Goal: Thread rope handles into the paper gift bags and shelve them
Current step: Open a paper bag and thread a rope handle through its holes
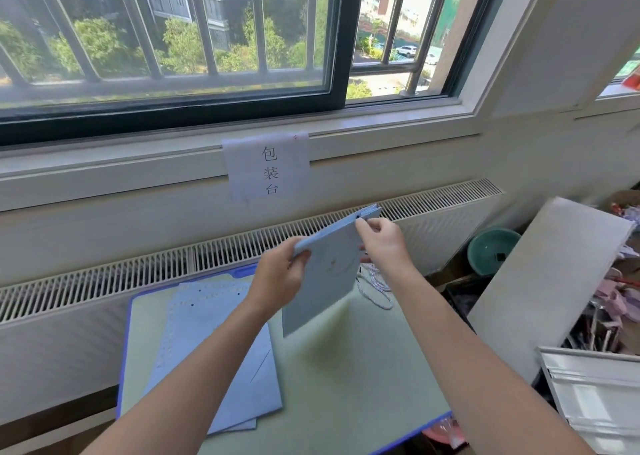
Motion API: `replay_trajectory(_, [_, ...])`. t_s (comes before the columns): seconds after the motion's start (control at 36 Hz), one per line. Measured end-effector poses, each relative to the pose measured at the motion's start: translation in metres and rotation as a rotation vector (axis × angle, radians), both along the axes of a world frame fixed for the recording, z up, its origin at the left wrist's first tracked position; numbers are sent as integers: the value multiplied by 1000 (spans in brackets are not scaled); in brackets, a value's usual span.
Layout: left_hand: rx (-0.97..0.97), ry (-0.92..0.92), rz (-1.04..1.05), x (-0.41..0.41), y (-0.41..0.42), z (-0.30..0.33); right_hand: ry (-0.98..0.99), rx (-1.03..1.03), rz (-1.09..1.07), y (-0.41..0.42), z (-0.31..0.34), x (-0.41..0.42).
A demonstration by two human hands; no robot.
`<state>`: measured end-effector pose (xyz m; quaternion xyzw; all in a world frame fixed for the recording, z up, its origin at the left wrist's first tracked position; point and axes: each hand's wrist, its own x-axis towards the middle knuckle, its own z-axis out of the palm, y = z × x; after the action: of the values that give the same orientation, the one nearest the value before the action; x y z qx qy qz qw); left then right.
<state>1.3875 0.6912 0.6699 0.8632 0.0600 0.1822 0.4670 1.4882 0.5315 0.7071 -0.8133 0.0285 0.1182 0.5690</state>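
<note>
Above the mat's middle you hold one flat blue bag tilted in the air, clear of the surface. Your left hand grips its left top corner, thumb on the near face, fingers behind. Your right hand pinches at the top edge by a dark punched hole; whether a rope end is in that pinch I cannot tell.

Progress, judged: early. No handle shows on this bag yet. Ropes lie in a loose pile near the mat's far right edge, just below your right wrist. A stack of flat bags waits on the mat's left half, none visibly threaded. Left to do: both handles here, the stack, then shelving. No shelved bag in view.

Materials: bag is smooth matte pale-blue paper, folded flat, rectangular, faint round print on the face, pleated side folds showing at the top right corner. Stack sheets same paper, dotted trim near their far edges. Ropes thin, twisted, white with darker fleck, limp. Mat pale green, blue-edged, rounded corners, soft-looking. Ribbed radiator grille runs behind the far edge.
</note>
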Motion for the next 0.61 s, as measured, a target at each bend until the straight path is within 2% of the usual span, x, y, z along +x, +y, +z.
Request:
replay_trajectory(0.06, [-155,77,43,0,8,0,-138,-213,-19,-12,-11,7])
replay_trajectory(0.11, [-277,146,59,0,13,-1,-221,-283,-6,-23,-23,11])
replay_trajectory(0.25, [-457,339,86,1,17,-20,-128,-97,73,-39,-54,12])
replay_trajectory(0.33, [-501,426,136,3,14,-43,-124,-76,51,-44,-79,9])
replay_trajectory(0.39, [-421,467,187,6,7,-60,-116,-102,47,-45,-100,7])
replay_trajectory(0.47, [-53,480,282,9,-4,-83,-93,-146,65,-45,-129,3])
replay_trajectory(0.53, [149,448,232,10,-11,-100,-56,-183,85,-45,-148,1])
replay_trajectory(0.61, [344,427,95,12,-24,-124,-39,-241,124,-45,-175,1])
